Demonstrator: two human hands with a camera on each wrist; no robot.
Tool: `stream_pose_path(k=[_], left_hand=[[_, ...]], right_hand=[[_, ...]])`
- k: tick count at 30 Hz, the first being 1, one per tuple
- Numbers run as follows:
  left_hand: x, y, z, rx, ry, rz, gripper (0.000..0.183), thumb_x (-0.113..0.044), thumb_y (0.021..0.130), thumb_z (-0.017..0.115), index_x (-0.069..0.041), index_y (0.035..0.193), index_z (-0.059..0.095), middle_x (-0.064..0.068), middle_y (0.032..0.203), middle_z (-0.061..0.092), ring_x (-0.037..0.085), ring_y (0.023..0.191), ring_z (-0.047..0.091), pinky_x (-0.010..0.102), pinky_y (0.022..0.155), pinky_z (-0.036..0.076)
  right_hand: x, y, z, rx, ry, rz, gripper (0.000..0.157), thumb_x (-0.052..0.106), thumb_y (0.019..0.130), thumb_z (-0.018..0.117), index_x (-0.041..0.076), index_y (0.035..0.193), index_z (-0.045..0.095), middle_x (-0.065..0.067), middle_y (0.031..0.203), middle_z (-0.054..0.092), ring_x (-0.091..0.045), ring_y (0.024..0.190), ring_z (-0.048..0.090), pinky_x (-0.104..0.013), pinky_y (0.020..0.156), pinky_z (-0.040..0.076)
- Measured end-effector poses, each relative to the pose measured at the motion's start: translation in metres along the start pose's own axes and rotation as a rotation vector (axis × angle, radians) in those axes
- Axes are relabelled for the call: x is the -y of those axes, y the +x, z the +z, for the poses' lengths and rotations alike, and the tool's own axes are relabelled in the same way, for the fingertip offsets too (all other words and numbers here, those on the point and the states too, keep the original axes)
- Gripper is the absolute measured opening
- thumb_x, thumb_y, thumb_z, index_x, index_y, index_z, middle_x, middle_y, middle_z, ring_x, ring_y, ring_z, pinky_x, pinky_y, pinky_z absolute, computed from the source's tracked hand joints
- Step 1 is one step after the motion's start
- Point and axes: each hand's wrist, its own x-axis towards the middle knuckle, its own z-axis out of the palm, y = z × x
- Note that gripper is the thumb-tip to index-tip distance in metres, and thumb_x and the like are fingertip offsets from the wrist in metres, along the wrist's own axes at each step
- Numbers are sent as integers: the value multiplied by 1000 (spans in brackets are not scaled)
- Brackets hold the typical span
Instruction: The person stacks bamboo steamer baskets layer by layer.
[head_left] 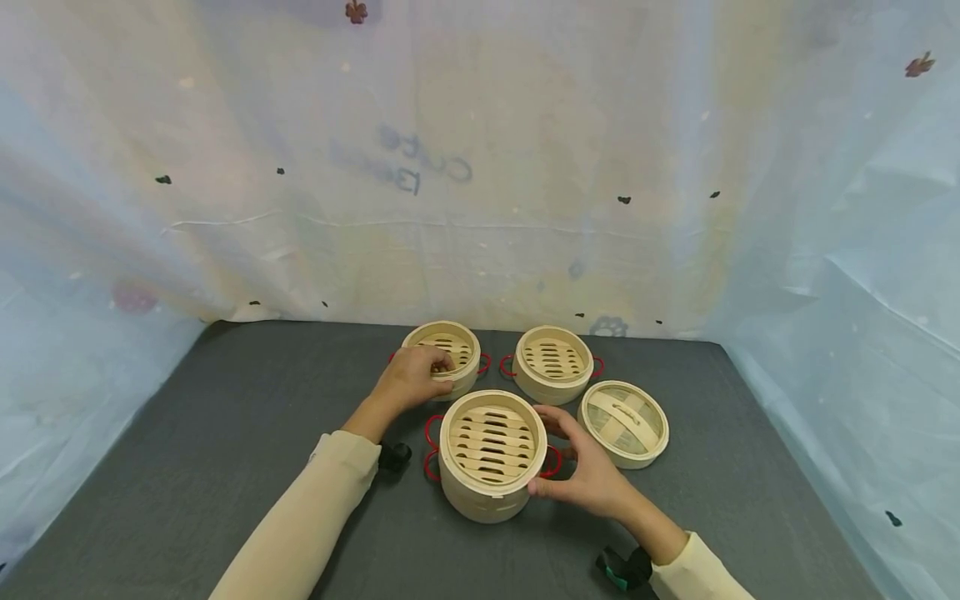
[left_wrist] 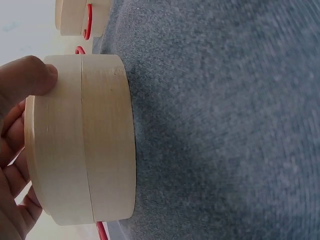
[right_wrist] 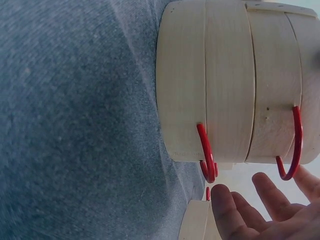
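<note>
Near the front middle in the head view stands a round stack of bamboo steamer baskets (head_left: pixel 487 504), slatted on top, with red side handles. My right hand (head_left: pixel 581 462) lies at its right side, thumb by the front rim and other fingers farther back. In the right wrist view several straight fingers (right_wrist: pixel 227 210) extend beside the red handles (right_wrist: pixel 206 155), apart from the lower wall. My left hand (head_left: pixel 412 375) grips another bamboo steamer basket (head_left: pixel 467 383) at the back left. In the left wrist view its thumb (left_wrist: pixel 37 75) presses the outer wall while the fingers curl over the rim.
A third slatted steamer (head_left: pixel 551 389) with red handles stands at the back right. Beside it lies a round woven bamboo lid (head_left: pixel 626 454) with a strip across its top. Dark grey cloth (head_left: pixel 225 467) covers the table, and a pale plastic sheet (head_left: pixel 487 267) hangs behind.
</note>
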Motion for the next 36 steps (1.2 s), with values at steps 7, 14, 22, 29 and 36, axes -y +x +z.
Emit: stream_pose_path(k=[7, 14, 22, 29, 36], left_hand=[[-2, 0, -1, -15, 49, 18, 10, -25, 77, 77, -22, 84, 71, -7, 80, 64, 8, 67, 51, 35, 72, 46], [-2, -3, -1, -28, 74, 23, 10, -25, 77, 77, -21, 84, 71, -6, 79, 64, 10, 69, 53, 36, 71, 45], [-2, -6, -1, -43, 76, 23, 8, -24, 78, 76, -22, 84, 71, -6, 80, 64, 12, 75, 53, 39, 74, 44], [-3, -11, -5, -53, 64, 14, 11, -24, 79, 77, -20, 89, 72, -6, 83, 64, 12, 77, 53, 39, 74, 43], [-7, -14, -12, -75, 63, 36, 13, -24, 79, 77, -19, 90, 73, -4, 84, 65, 14, 78, 54, 40, 75, 45]], right_hand=[[1, 0, 1, 0, -7, 0, 90, 22, 73, 84, 24, 147, 33, -5, 141, 48, -32, 127, 47, -47, 81, 47], [1, 1, 2, 4, -12, 7, 89, 22, 73, 84, 24, 147, 34, -7, 142, 48, -36, 128, 47, -47, 81, 46], [1, 0, 2, -1, -22, 10, 90, 23, 73, 84, 24, 147, 33, -8, 140, 49, -35, 126, 47, -46, 80, 46], [2, -2, 2, -1, -31, 8, 88, 22, 75, 82, 22, 147, 33, -8, 140, 49, -35, 126, 48, -43, 80, 47], [4, -2, 2, 1, -28, 11, 87, 23, 75, 82, 21, 147, 33, -9, 138, 50, -36, 124, 48, -42, 81, 48]])
